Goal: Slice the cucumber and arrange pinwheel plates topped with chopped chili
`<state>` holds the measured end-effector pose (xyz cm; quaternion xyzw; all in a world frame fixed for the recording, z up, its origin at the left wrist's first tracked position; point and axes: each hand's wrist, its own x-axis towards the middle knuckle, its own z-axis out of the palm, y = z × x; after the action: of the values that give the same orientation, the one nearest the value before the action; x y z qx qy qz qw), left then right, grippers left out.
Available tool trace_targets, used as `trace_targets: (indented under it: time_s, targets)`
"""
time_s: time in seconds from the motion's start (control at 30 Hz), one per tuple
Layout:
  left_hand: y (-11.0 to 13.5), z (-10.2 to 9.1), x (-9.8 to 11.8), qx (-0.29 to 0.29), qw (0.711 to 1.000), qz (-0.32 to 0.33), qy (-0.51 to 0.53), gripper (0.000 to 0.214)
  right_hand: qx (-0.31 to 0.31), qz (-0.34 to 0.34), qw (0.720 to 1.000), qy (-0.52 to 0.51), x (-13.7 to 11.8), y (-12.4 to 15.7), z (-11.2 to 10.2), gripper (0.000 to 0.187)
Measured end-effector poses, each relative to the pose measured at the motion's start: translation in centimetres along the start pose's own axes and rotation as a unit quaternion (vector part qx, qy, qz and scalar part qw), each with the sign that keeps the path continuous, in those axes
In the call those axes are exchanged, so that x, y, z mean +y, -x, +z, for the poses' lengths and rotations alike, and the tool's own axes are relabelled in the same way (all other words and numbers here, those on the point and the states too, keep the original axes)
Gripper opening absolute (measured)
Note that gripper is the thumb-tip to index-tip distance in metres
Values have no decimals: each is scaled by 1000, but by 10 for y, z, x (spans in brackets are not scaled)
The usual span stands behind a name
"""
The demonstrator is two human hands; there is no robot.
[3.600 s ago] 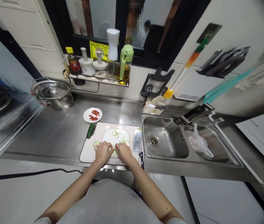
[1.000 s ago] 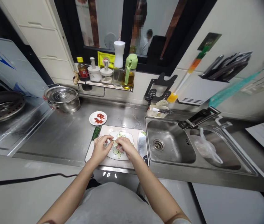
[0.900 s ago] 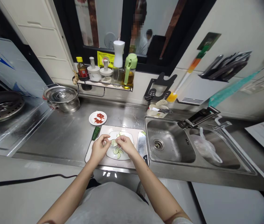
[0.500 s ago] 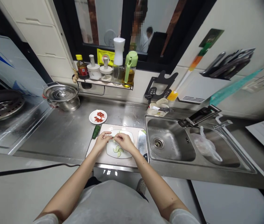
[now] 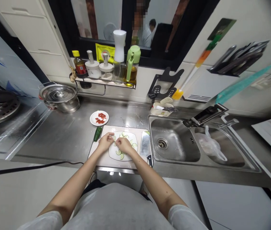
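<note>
The left hand [image 5: 110, 138] and right hand [image 5: 117, 140] of a person in a grey shirt worked over the left edge of a white, square plate with rounded corners [image 5: 112, 155], having shifted from its near edge seconds earlier. The move uncovered a curl of thin, green-rimmed cucumber slices [image 5: 118, 152] near that edge; others lay toward the far and right edges, suggesting work had passed to a fourth spot. Left thumb and forefinger curled close; right fingertips bunched just beside them; whether either grip was clamped on a slice could not be told. The plate sat on a pale pink, dark-edged cutting board [image 5: 103, 162] along the near edge of the stainless-steel desk [image 5: 49, 137], a broad-bladed steel knife [image 5: 145, 143] resting along the board's right edge.
</note>
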<state>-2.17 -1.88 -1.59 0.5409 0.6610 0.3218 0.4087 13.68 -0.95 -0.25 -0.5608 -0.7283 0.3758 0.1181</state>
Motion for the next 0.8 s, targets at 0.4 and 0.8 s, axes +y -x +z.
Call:
trace_targets:
  time_s: [0.4,0.8]
  targets:
    - [4,-3,8,-5,977,29,-210,36,-25,8,995,100,-8,-10,-1,16]
    - [10,-5,8,-6,955,69,-289,24,-34,44,987,152,-14,-8,-1,17]
